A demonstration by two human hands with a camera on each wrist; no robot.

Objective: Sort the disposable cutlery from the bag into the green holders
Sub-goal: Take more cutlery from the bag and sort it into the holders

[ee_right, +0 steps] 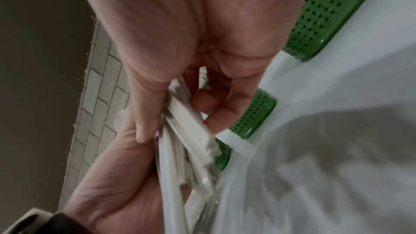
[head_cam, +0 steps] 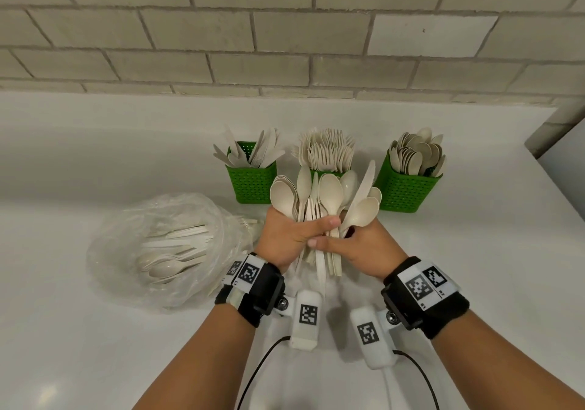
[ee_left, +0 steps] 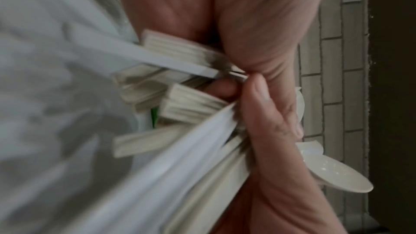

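Fanning from both grips: cutlery bundle (head_cam: 323, 200)

Green perforated holders (head_cam: 251, 185), beige cutlery (head_cam: 323, 194)

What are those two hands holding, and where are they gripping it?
Both the left hand and right hand grip a mixed cutlery bunch around its handles.

A white countertop (head_cam: 95, 143) runs across the scene — smooth and faintly glossy, with soft shadows lying on it. Behind it rises a wall of pale grey-beige tiles (head_cam: 285, 29) laid in a brick pattern with grey grout. At the right edge a grey panel (head_cam: 566, 150) stands — only partly in view.
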